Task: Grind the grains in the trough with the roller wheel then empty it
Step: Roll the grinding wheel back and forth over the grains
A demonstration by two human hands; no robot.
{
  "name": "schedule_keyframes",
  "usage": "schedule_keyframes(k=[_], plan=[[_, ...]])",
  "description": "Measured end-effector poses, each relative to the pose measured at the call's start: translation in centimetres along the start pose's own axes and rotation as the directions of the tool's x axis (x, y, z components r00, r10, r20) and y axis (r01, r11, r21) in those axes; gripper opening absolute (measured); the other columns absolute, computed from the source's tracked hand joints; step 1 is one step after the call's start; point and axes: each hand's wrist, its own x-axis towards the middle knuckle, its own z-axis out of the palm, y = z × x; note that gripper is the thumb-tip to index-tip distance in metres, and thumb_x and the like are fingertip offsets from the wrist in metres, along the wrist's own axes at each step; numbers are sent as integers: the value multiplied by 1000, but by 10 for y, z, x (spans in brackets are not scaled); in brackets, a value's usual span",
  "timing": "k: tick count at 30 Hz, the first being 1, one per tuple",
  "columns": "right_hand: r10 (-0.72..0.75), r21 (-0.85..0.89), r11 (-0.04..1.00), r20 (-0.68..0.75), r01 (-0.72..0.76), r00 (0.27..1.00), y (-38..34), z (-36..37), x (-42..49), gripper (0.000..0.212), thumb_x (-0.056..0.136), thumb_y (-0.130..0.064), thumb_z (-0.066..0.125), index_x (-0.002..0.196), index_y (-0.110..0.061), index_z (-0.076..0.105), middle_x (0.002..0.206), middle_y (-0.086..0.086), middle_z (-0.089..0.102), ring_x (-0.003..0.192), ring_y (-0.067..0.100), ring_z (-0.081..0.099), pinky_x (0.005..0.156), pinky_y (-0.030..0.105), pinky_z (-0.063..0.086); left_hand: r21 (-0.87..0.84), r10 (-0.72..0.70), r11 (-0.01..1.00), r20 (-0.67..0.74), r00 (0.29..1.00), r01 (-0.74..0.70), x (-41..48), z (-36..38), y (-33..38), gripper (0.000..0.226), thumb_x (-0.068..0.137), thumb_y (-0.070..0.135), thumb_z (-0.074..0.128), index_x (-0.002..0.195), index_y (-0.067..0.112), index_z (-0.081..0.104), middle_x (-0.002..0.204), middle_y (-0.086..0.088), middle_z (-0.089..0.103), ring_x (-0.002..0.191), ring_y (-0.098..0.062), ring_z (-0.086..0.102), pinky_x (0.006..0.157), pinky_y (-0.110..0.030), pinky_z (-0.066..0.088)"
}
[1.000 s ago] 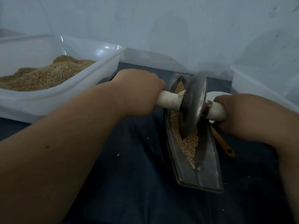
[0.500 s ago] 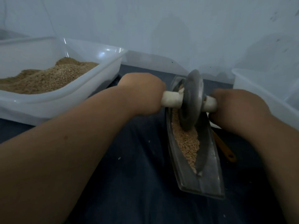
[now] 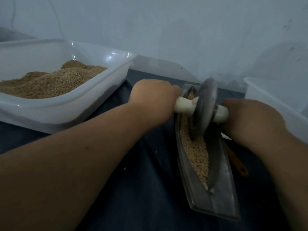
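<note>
Grinding looks under way and emptying not begun: left hand and right hand each clench a white axle end, the roller wheel between them standing in the trough on coarse grains.

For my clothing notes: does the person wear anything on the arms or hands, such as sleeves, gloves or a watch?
No. The left hand and right hand are bare, without gloves. The left forearm and right forearm show no sleeve, and no watch or bracelet is visible.
</note>
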Motion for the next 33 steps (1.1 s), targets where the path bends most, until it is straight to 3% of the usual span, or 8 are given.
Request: schedule_keyframes(k=[3,6,9,13,19,24,28,33], plan=[[12,-27,999,-191,-17,982,-6,5,4,11,78,-27,62,75,-22,53,67,-2,49,55,23,43,51,25,32,-33,-23,999,-81,996,20,9,14,-1,13,85,27,57,90,24,46,95,-2,59,81,-25,56,62,-35,29],[-3,-37,999,-209,-5,978,-6,5,3,11,78,-26,64,76,-22,54,66,-4,44,55,22,39,49,23,24,-38,-29,999,-67,997,26,9,15,-4,20,84,26,57,85,26,38,90,0,58,71,-21,49,57,-33,26],[-29,-6,1000,-49,29,998,1,-1,-1,19,78,-32,64,72,-29,46,67,-8,47,60,18,48,52,28,41,-42,-11,999,55,998,13,5,3,-6,22,84,28,58,82,29,36,72,9,43,57,-11,33,48,-28,22],[-75,56,996,183,66,980,5,-21,-14,20,69,-35,68,67,-38,48,64,-11,51,58,2,47,48,26,36,-77,113,992,251,961,-97,-8,-23,-9,24,80,35,61,76,32,38,67,11,40,57,-7,36,53,-30,38],[-86,71,996,429,61,899,5,-25,-22,31,63,-41,52,92,-36,61,92,-7,63,91,13,60,84,35,52,-66,154,988,351,924,-140,-23,-43,-7,25,79,39,61,69,33,39,69,12,45,59,-4,40,51,-28,36],[-14,94,995,329,-18,944,0,-25,-1,4,69,-31,60,71,-32,58,71,-9,62,65,9,58,62,33,54,-21,33,999,291,956,-28,1,-24,2,17,83,30,61,92,32,46,74,9,42,68,-15,46,55,-34,36],[90,101,988,226,-115,970,-4,-15,23,10,78,-27,61,80,-29,52,84,-4,60,71,16,54,65,31,49,-6,11,1000,232,973,-9,35,-13,-3,17,86,25,59,102,26,53,99,1,61,88,-23,60,64,-37,41],[81,79,992,218,-100,973,-5,-17,23,16,80,-24,62,83,-27,46,91,2,61,77,21,55,73,36,53,-6,19,1000,198,980,-18,40,-9,-2,18,84,24,60,101,26,55,100,1,63,87,-23,60,64,-36,40]])
